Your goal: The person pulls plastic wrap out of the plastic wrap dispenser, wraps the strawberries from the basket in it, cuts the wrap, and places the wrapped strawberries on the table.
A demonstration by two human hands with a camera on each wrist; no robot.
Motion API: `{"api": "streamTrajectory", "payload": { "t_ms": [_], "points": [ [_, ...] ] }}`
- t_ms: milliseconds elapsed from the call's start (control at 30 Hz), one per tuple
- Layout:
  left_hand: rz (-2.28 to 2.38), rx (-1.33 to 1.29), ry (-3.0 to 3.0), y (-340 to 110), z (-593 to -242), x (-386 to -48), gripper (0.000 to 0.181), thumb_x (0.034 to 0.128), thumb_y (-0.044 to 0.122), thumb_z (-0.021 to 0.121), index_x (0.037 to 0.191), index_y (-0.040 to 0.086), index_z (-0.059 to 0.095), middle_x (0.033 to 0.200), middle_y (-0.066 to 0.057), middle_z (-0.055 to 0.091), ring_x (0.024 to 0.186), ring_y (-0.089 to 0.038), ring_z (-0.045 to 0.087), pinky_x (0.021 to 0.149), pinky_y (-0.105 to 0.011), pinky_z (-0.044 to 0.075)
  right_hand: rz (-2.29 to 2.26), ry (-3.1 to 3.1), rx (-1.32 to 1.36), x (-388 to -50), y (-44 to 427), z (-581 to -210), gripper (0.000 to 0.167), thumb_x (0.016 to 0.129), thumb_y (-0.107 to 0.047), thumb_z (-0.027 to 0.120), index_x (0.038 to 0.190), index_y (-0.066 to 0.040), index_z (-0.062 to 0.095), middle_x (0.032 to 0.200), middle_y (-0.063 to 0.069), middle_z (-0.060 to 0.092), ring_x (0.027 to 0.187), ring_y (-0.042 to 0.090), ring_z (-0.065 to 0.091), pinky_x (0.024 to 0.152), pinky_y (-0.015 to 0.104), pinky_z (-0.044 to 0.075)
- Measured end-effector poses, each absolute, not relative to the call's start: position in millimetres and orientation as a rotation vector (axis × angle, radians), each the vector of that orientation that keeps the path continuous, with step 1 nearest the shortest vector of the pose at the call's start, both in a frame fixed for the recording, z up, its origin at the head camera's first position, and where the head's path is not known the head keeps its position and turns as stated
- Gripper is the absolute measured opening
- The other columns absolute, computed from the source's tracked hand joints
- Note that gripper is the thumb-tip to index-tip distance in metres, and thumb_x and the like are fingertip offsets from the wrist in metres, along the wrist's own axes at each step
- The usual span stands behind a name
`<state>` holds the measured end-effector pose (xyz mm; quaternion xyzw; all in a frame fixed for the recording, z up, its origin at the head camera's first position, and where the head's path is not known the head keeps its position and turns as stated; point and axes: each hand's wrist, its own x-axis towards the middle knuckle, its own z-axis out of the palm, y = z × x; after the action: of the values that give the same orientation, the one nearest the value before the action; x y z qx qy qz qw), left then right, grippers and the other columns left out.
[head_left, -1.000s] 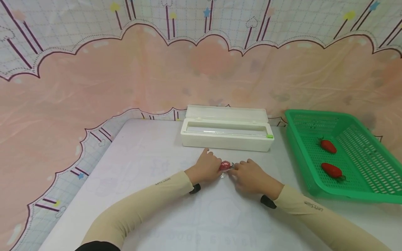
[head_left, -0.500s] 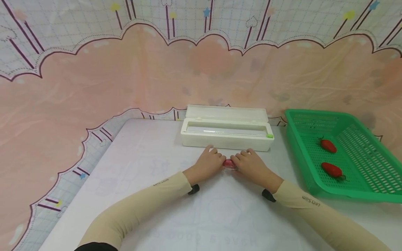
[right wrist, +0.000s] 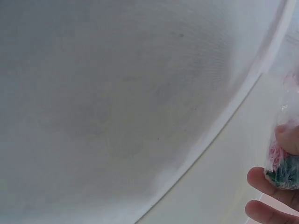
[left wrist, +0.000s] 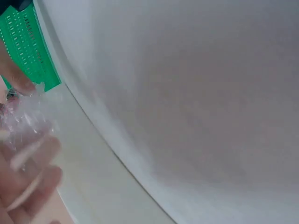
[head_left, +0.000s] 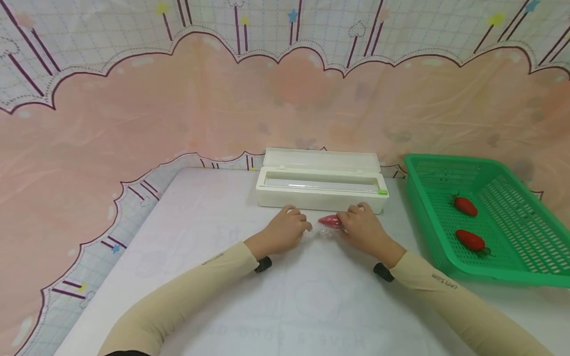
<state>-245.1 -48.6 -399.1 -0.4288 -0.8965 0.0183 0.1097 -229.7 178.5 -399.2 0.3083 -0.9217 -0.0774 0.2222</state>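
Note:
A red strawberry (head_left: 330,221) wrapped in clear film is pinched by my right hand (head_left: 366,232), its red tip pointing left. In the right wrist view, thumb and fingers hold the film-covered fruit (right wrist: 279,161) near its green leafy end. Loose crumpled film (head_left: 326,232) hangs below the fruit. My left hand (head_left: 281,232) is a short gap to the left, fingers loosely bent, apart from the fruit. In the left wrist view, crumpled clear film (left wrist: 29,116) appears beside the blurred left fingers; whether they touch it I cannot tell.
Behind the hands stands a white box (head_left: 320,200) with its lid raised and a film roll inside. At right, a green basket (head_left: 423,237) holds two red strawberries (head_left: 465,206). A white cloth (head_left: 267,306) covers the table.
My left hand has come off the wrapped strawberry and moved left. My right hand has shifted slightly right and away from me with the fruit, which shows more of its length.

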Motion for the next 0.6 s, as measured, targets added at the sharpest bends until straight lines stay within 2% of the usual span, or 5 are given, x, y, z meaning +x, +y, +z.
{"api": "streamTrajectory", "payload": {
  "t_ms": [100, 233, 367, 500, 600],
  "points": [
    [0.071, -1.335, -2.561, -49.5, -398.6, -246.2, 0.019, 0.0865, 0.013, 0.063, 0.099, 0.024, 0.071, 0.096, 0.005, 0.068, 0.1, -0.015, 0.058, 0.103, -0.037, 0.038, -0.19, -2.547, 0.841, -230.7, 176.8, -398.4, 0.037, 0.072, -0.031, 0.079, 0.094, -0.004, 0.066, 0.081, 0.007, 0.072, 0.079, 0.022, 0.064, 0.08, 0.043, 0.048],
    [0.052, -1.322, -2.478, -45.6, -398.0, -246.4, 0.011, 0.0851, 0.03, 0.067, 0.091, 0.025, 0.074, 0.088, 0.007, 0.069, 0.092, -0.014, 0.059, 0.101, -0.037, 0.039, -0.135, -2.531, 0.858, -230.9, 171.3, -397.8, 0.038, 0.074, -0.033, 0.078, 0.095, -0.003, 0.066, 0.08, 0.008, 0.072, 0.079, 0.023, 0.065, 0.08, 0.044, 0.048],
    [0.069, -1.219, -2.384, -41.1, -399.9, -246.6, 0.02, 0.0826, 0.042, 0.067, 0.079, 0.025, 0.075, 0.079, 0.009, 0.07, 0.083, -0.012, 0.059, 0.099, -0.036, 0.039, -0.05, -2.541, 0.876, -227.4, 163.5, -396.1, 0.037, 0.075, -0.032, 0.077, 0.095, -0.003, 0.066, 0.082, 0.009, 0.071, 0.081, 0.023, 0.066, 0.082, 0.044, 0.048],
    [0.077, -1.12, -2.28, -39.3, -401.0, -246.7, 0.025, 0.0785, 0.045, 0.07, 0.069, 0.022, 0.072, 0.071, 0.01, 0.07, 0.075, -0.011, 0.058, 0.097, -0.036, 0.041, 0.082, -2.593, 0.891, -223.0, 156.2, -392.3, 0.037, 0.08, -0.03, 0.073, 0.101, -0.001, 0.065, 0.089, 0.01, 0.07, 0.086, 0.025, 0.065, 0.085, 0.044, 0.047],
    [0.059, -1.055, -2.219, -39.0, -399.6, -246.6, 0.03, 0.0762, 0.048, 0.071, 0.072, 0.018, 0.071, 0.071, 0.007, 0.069, 0.075, -0.012, 0.059, 0.093, -0.036, 0.043, 0.161, -2.651, 0.883, -221.7, 153.5, -389.8, 0.038, 0.084, -0.028, 0.069, 0.109, 0.001, 0.064, 0.096, 0.012, 0.069, 0.092, 0.026, 0.064, 0.089, 0.045, 0.046]
  ]
}}
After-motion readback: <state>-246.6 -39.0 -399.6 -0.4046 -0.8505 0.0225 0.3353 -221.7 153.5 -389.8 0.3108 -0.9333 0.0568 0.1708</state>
